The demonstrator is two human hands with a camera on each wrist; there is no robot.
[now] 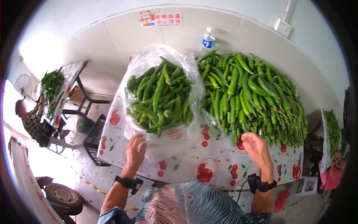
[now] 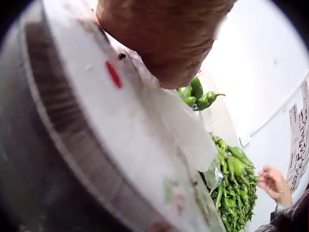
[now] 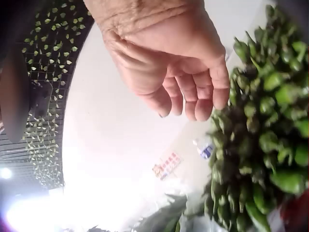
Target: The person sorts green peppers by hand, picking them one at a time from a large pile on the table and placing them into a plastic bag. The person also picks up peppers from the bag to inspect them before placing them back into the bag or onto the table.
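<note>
A clear plastic bag (image 1: 198, 80) full of long green peppers (image 1: 158, 93) lies open on the table, left of centre. At its near left edge is my left hand (image 1: 135, 154), fingers bent and thumb apart, beside the film. The left wrist view shows mostly the underside of this hand (image 2: 166, 38), its fingertips hidden. To the right spreads a big heap of green peppers (image 1: 248, 95), stems mostly facing me. My right hand (image 1: 257, 151) hovers by the heap's front edge, holding nothing. Its fingers curl loosely in the right wrist view, palm (image 3: 169, 63) bare.
The fruit-patterned tablecloth (image 1: 179, 170) covers the table up to a tiled wall. A water bottle (image 1: 208, 41) stands behind the heap. Black crates (image 1: 95, 140) sit on the floor at left. Another person (image 1: 33, 121) works at a side table with more greens.
</note>
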